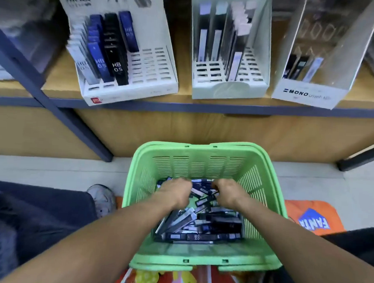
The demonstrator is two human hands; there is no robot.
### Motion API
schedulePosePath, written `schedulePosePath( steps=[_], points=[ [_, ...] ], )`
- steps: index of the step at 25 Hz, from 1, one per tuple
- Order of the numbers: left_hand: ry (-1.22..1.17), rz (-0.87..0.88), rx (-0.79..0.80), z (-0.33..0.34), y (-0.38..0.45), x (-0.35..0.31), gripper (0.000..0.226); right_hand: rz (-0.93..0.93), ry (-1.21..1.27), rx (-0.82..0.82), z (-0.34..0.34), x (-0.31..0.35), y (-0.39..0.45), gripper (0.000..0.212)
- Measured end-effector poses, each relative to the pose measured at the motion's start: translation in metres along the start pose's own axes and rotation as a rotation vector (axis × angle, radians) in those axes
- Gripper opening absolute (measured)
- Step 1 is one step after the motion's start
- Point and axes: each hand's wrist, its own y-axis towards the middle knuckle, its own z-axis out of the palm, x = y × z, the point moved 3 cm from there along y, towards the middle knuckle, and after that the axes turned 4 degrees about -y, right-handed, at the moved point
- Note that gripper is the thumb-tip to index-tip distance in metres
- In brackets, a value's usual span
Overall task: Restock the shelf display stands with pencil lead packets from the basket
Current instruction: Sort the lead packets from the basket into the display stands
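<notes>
A green plastic basket (pixel 202 164) sits low in front of me with several dark pencil lead packets (pixel 205 227) piled in its bottom. Both my hands reach down into it. My left hand (pixel 174 193) lies knuckles-up on the pile, its fingers curled into the packets at the far end. My right hand (pixel 227 193) does the same beside it, fingers hidden among the packets. On the wooden shelf above stand three display stands: a left stand (pixel 155 73) with blue and black HB 0.5 packets, a middle stand (pixel 228 87), and a MONO stand (pixel 305 95).
The shelf's blue metal frame (pixel 77 121) slants down at the left. A shoe (pixel 102 196) and a dark trouser leg lie left of the basket. An orange printed bag (pixel 312 217) lies at the right, and colourful packaging (pixel 173 280) shows under the basket's near rim.
</notes>
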Motion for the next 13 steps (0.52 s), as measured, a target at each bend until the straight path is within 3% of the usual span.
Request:
schedulePosePath(
  steps=[2,6,9,13],
  points=[
    [-0.004,-0.032,0.066,0.031,0.014,0.008,0.030,-0.002,-0.099,0.086,0.025,-0.013,0.007,0.053],
    [0.033,-0.012,0.211,0.076,0.030,0.009,0.098,-0.056,-0.413,0.302,0.068,-0.030,0.005,0.119],
    [0.141,-0.009,0.292,0.104,0.039,0.009,0.112,-0.092,-0.558,0.320,0.091,-0.030,0.004,0.125],
    [0.112,-0.067,0.273,0.123,0.043,0.007,0.105,-0.117,-0.628,0.309,0.097,-0.026,0.013,0.131]
  ],
)
